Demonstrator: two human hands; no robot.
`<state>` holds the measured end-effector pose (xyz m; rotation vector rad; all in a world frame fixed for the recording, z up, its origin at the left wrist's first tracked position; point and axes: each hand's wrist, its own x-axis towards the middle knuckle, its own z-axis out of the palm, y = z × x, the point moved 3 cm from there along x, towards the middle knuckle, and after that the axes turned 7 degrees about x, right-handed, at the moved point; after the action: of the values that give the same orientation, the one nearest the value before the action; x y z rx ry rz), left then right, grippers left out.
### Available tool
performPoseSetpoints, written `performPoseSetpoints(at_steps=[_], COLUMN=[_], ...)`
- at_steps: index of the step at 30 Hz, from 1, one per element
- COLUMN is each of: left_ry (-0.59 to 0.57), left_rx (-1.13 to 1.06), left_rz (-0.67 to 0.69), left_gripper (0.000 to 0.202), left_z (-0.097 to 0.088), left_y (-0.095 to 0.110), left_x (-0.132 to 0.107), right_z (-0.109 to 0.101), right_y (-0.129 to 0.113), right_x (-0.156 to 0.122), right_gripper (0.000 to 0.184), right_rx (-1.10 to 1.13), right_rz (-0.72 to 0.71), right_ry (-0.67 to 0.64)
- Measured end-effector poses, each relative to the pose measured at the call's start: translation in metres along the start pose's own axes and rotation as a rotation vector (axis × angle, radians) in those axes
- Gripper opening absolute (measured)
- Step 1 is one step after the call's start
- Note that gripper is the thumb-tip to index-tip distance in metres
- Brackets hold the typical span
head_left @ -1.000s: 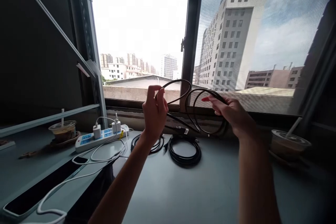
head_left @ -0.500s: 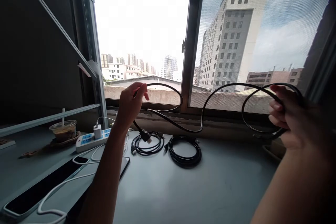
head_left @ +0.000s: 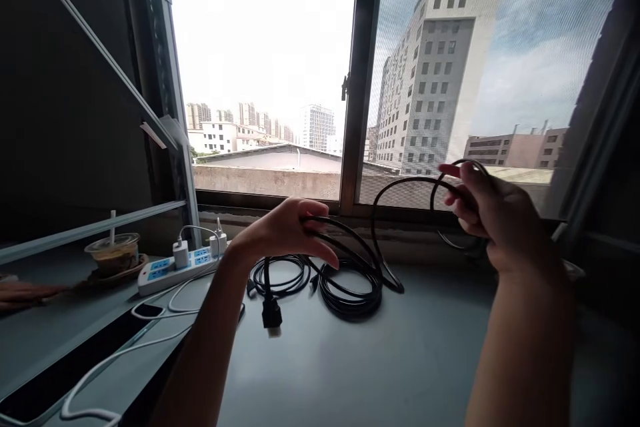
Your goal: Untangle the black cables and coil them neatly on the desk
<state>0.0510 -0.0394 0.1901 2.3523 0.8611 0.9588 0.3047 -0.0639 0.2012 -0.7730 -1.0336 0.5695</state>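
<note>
A black HDMI cable [head_left: 376,213] runs in loose curves between my two hands, above the table. My left hand [head_left: 290,230] has a bend of it between thumb and fingers, and the HDMI plug [head_left: 271,313] dangles below that hand. Further right, my right hand [head_left: 487,210] is closed around more of the cable, with a loop standing out past its fingers. On the table behind lie two coiled black cables, a thinner coil [head_left: 283,292] at left and a thicker coil [head_left: 345,315] beside it, partly covered by the held cable.
At left a white power strip [head_left: 145,280] carries plugged-in chargers, with white cords trailing over a phone [head_left: 65,353]. A plastic cup with a straw [head_left: 117,255] stands behind it. Another person's hand [head_left: 30,295] rests at the far left edge. A window frame [head_left: 357,113] rises behind the table.
My left hand has moved right and down, gathering a bend of cable. My right hand has come left, closer to it. Another person's hand has appeared at far left.
</note>
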Motion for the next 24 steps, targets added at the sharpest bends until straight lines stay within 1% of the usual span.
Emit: performPoseSetpoints(at_steps=[2,4,5,7,8,10,11,12,14,16,19,22,23,24], left_ry=[0.041,0.118,0.159,0.222,0.253,0.351,0.418,0.489,0.583,0.583,0.539,0.537,0.541,0.548], left_rx=[0.140,0.206,0.217,0.238,0.259,0.341,0.410,0.492,0.635,0.689,0.673,0.661,0.658,0.660], left_rz=[0.039,0.080,0.085,0.072,0.068,0.088,0.108,0.133,0.187,0.229,0.267,0.299,0.294,0.260], left_gripper=[0.052,0.047,0.042,0.025,0.030,0.065,0.075,0.080,0.076,0.071,0.064,0.057,0.051,0.043], left_z=[0.000,-0.001,-0.002,-0.003,-0.004,-0.007,-0.009,-0.011,-0.013,-0.012,-0.008,-0.004,-0.002,-0.002], left_y=[0.004,0.008,0.008,0.007,0.006,0.004,0.004,0.004,0.006,0.008,0.013,0.016,0.016,0.015], left_x=[0.001,0.002,0.002,0.003,0.004,0.004,0.004,0.003,0.002,0.003,0.005,0.006,0.007,0.008], right_z=[0.011,0.023,0.029,0.039,0.043,0.052,0.056,0.060,0.068,0.075,0.084,0.088,0.088,0.087], right_y=[0.004,0.004,0.003,0.001,0.001,0.003,0.004,0.005,0.006,0.007,0.007,0.007,0.008,0.008], right_x=[-0.002,-0.006,-0.008,-0.013,-0.015,-0.020,-0.022,-0.024,-0.028,-0.031,-0.037,-0.042,-0.043,-0.043], right_gripper=[0.042,0.045,0.046,0.045,0.045,0.043,0.043,0.043,0.044,0.043,0.042,0.044,0.046,0.047], right_rx=[-0.122,-0.200,-0.223,-0.253,-0.268,-0.307,-0.322,-0.329,-0.319,-0.310,-0.332,-0.336,-0.332,-0.331], right_rz=[0.009,-0.049,-0.100,-0.204,-0.239,-0.270,-0.275,-0.276,-0.278,-0.286,-0.307,-0.332,-0.341,-0.344], right_ry=[-0.141,-0.270,-0.317,-0.392,-0.432,-0.533,-0.581,-0.623,-0.685,-0.722,-0.791,-0.877,-0.888,-0.891])
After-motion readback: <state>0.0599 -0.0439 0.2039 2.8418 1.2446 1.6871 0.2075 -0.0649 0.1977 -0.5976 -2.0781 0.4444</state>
